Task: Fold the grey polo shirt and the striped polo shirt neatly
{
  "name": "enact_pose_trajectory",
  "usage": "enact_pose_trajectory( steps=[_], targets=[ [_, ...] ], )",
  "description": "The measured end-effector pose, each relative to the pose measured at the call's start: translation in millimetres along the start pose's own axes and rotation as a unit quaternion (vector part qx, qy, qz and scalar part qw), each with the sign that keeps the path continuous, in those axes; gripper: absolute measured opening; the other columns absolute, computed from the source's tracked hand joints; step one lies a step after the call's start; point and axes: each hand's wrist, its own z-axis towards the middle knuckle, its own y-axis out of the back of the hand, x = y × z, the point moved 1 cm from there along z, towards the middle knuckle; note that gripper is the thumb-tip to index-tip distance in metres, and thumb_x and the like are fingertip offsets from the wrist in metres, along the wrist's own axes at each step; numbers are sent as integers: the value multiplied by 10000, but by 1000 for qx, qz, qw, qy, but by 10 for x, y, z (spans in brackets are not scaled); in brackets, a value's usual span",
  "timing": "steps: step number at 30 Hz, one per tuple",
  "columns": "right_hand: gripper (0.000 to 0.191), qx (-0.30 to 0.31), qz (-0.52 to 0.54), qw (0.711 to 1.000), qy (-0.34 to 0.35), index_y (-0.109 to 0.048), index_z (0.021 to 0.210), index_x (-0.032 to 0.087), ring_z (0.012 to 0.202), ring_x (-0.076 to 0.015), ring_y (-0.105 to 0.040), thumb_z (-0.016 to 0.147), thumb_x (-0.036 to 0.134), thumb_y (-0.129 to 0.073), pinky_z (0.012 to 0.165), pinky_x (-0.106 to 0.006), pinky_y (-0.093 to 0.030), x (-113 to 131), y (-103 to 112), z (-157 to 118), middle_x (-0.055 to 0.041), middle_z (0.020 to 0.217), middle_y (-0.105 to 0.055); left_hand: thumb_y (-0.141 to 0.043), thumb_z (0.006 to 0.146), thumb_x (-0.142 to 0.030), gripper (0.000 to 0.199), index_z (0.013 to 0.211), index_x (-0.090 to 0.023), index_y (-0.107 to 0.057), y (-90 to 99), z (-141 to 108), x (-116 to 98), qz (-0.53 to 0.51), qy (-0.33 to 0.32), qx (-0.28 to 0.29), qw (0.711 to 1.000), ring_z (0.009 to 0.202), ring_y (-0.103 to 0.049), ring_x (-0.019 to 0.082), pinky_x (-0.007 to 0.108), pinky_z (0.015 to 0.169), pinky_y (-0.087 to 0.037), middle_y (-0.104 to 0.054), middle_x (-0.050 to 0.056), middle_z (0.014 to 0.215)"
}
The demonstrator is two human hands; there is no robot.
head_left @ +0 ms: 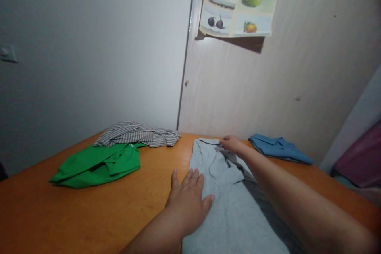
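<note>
A light grey shirt [229, 210] lies lengthwise on the orange-brown table, its far end creased and partly folded over. My left hand [189, 200] rests flat along the shirt's left edge, fingers spread, partly on the cloth and partly over the table. At the far end, the fingers of my right hand [230, 143] are pinched on the shirt's cloth near its top edge. My right forearm crosses above the right side of the shirt and hides part of it.
On the left of the table [160, 178] lie a crumpled green garment [101, 164] and a striped garment [137, 134] behind it. A folded blue garment [278, 149] sits at the back right. Behind the table stands a wall with a fruit picture [238, 4].
</note>
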Motion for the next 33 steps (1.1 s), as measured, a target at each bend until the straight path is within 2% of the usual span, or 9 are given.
enact_pose_trajectory(
  steps=[4, 8, 12, 14, 20, 24, 26, 31, 33],
  targets=[
    [395, -22, 26, 999, -19, -580, 669, 168, 560, -129, -478, 866, 509, -600, 528, -242, -335, -241, 184, -389, -2, 593, -535, -183, 970, -643, 743, 1543, -218, -391, -6, 14, 9, 12, 0, -1, 1000, 1535, -173, 307, 689, 1175, 88, -258, 103, 1637],
    [416, 13, 68, 994, 87, -560, 712, 188, 616, -127, -476, 896, 558, -516, 567, -230, -346, -377, 265, -876, 10, 665, -540, -171, 972, -641, 746, 1551, -217, -376, 5, 20, 11, 16, 0, 1, 1000, 1534, -176, 315, 692, 1178, 69, -262, 104, 1636],
    [356, 53, -15, 992, 111, -619, 867, 210, 632, -147, -499, 819, 562, -642, 578, -239, -330, -466, 224, -1282, 10, 688, -592, -188, 981, -615, 725, 1545, -204, -385, 35, 14, 7, 24, -2, 2, 1000, 1532, -183, 320, 703, 1169, 65, -267, 118, 1634],
    [271, 45, -58, 991, 108, -590, 832, 217, 638, -148, -503, 817, 479, -659, 589, -239, -320, -484, 172, -1399, 8, 692, -602, -197, 984, -602, 712, 1537, -202, -400, 56, 13, 2, 32, 1, 5, 999, 1531, -182, 325, 704, 1168, 60, -263, 121, 1636],
    [239, 6, -35, 993, 109, -513, 712, 212, 620, -131, -470, 870, 386, -556, 581, -237, -296, -459, 158, -1553, 23, 646, -538, -226, 984, -581, 697, 1537, -193, -398, 95, 28, -17, 43, 4, 16, 999, 1532, -172, 330, 711, 1167, 32, -259, 125, 1637],
    [402, 132, -10, 986, 101, -474, 579, 201, 528, -110, -353, 866, 472, -555, 519, -248, -239, -469, 272, -1631, 50, 528, -393, -229, 983, -579, 698, 1536, -189, -400, 102, 24, -24, 47, 4, 16, 999, 1532, -177, 329, 714, 1165, 30, -253, 125, 1637],
    [391, 152, 4, 986, 73, -517, 581, 196, 510, -110, -357, 861, 466, -558, 504, -249, -242, -502, 328, -1611, 49, 512, -398, -234, 983, -573, 701, 1536, -176, -397, 106, 22, -24, 48, 5, 17, 999, 1528, -194, 326, 714, 1164, 31, -256, 128, 1633],
    [132, 7, 44, 999, -1, -655, 808, 166, 580, -124, -491, 827, 256, -560, 543, -227, -325, -624, 386, -1392, 17, 623, -550, -234, 976, -584, 716, 1544, -174, -382, 89, 51, -4, 49, 4, 23, 999, 1531, -186, 319, 714, 1163, 34, -236, 120, 1638],
    [240, -1, 26, 1000, -7, -686, 994, 166, 596, -129, -509, 767, 226, -635, 552, -225, -328, -665, 344, -1306, 19, 657, -580, -235, 971, -595, 726, 1549, -179, -373, 80, 61, 4, 49, 5, 26, 998, 1534, -173, 318, 712, 1165, 36, -228, 118, 1640]
  ],
)
